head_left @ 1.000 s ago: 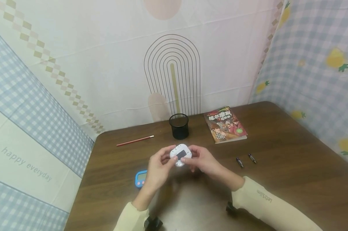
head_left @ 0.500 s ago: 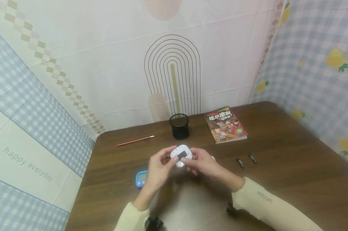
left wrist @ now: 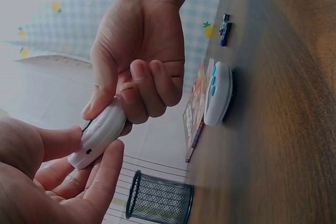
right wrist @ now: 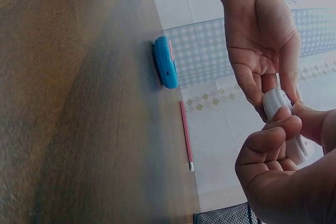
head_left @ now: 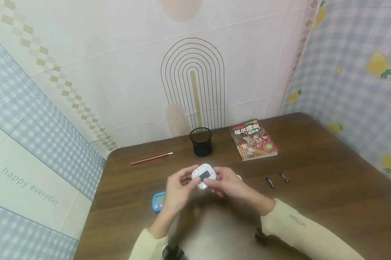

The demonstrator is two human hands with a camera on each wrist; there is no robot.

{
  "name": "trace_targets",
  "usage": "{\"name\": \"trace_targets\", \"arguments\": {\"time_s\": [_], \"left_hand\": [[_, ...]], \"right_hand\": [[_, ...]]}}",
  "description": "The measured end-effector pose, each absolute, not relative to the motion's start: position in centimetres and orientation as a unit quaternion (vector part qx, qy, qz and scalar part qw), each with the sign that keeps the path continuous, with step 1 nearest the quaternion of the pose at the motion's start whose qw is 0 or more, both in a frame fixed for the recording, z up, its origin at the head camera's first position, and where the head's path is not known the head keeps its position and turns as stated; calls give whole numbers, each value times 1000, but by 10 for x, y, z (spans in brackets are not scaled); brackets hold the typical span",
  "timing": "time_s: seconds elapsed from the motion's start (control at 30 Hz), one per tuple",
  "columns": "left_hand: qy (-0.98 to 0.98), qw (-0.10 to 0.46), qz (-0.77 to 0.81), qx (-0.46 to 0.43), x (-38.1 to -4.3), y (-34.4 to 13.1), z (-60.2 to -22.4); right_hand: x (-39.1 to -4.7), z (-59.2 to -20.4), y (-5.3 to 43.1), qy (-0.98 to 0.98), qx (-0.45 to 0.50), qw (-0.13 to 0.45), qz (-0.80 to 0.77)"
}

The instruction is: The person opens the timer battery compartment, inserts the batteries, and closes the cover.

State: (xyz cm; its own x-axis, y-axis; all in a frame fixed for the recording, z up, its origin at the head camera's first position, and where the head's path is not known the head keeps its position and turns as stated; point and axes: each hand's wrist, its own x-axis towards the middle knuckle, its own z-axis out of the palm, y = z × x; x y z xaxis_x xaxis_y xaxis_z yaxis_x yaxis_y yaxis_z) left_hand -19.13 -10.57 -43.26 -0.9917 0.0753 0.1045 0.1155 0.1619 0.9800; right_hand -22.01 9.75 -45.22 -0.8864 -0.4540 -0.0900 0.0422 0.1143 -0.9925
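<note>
Both hands hold a white, rounded digital timer (head_left: 203, 177) above the middle of the table, its back with a dark rectangle facing up. My left hand (head_left: 181, 185) grips its left side, thumb on the upper face and fingers underneath. On the other side, my right hand (head_left: 229, 182) pinches it, thumb lying close to the left thumb. In the left wrist view the timer's edge (left wrist: 97, 135) shows a small dark slot. A blue digital timer (head_left: 158, 201) lies partly hidden behind the left wrist. Another white timer with blue buttons (left wrist: 218, 94) rests on the table beyond the right hand.
Two small batteries (head_left: 269, 182) lie to the right on the brown table (head_left: 328, 187). Towards the back stand a black mesh pen holder (head_left: 202, 148) and, beside it, a comic-style book (head_left: 255, 142). A red pencil (head_left: 151, 158) lies at back left. Printed cloth hangs behind.
The right hand has shifted slightly, and a white edge now shows beyond it. Both hands keep their hold on the white timer, which has barely moved.
</note>
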Motion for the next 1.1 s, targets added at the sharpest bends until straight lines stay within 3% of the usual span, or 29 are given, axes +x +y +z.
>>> {"name": "trace_targets", "arguments": {"time_s": [1.1], "left_hand": [[-758,18,-649,-57,-194,-108,-430]], "right_hand": [[-220,-449,97,719,-144,191,-653]]}}
